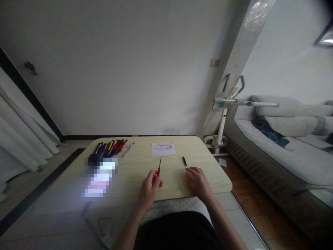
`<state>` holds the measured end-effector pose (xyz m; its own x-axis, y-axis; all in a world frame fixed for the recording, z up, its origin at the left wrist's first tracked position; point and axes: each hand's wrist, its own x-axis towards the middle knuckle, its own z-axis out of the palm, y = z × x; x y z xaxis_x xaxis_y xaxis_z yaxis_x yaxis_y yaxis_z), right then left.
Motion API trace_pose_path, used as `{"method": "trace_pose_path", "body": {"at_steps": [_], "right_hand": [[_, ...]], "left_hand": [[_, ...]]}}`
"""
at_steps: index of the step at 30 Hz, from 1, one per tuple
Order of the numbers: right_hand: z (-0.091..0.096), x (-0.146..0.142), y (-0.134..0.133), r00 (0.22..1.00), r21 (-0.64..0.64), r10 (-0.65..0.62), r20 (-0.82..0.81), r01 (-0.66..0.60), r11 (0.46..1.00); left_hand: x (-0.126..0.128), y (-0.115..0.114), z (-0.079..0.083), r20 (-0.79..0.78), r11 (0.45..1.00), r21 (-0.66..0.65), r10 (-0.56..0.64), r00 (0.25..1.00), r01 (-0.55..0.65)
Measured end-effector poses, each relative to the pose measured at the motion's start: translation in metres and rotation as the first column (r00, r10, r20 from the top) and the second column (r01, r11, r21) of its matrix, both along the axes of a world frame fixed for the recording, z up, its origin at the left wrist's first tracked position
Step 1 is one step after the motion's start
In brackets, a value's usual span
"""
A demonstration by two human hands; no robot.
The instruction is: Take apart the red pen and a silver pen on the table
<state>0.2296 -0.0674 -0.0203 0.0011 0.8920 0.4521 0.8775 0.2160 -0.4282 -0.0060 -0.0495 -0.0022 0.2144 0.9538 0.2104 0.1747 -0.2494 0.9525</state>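
Inside the table's (171,191) near edge, the left hand (150,185) clamped a red-ended stick (158,172) in its fingers — seemingly leaving the dark shaft free. I couldn't tell whether the right hand (198,182), by a black piece (184,161), gripped anything.

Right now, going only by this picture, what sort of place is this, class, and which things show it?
Most likely a room in a home, perhaps a bedroom: a bed stands at right, a pale curtain hangs at left, and what looks like an exercise machine stands near the bed.
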Motion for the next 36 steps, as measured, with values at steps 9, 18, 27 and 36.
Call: {"method": "trace_pose_path", "body": {"at_steps": [9,18,27,36], "right_hand": [[0.008,0.004,0.000,0.995,-0.091,0.001,0.099,0.008,0.996],[0.032,-0.007,0.009,0.963,-0.262,0.025,0.269,0.048,0.964],[0.053,-0.020,0.013,0.855,-0.364,0.154,0.495,0.043,0.930],[0.063,-0.019,0.011,0.932,-0.475,0.299,0.206,-0.172,0.863]], "left_hand": [[0.001,0.000,-0.002,0.017,1.000,0.017,0.016,1.000,-0.016],[0.001,0.000,-0.001,0.012,1.000,-0.006,0.024,1.000,-0.023],[0.001,0.003,-0.004,0.118,0.996,-0.090,0.037,0.992,-0.026],[-0.003,0.014,-0.010,0.327,0.974,-0.074,0.228,0.917,-0.216]]}}
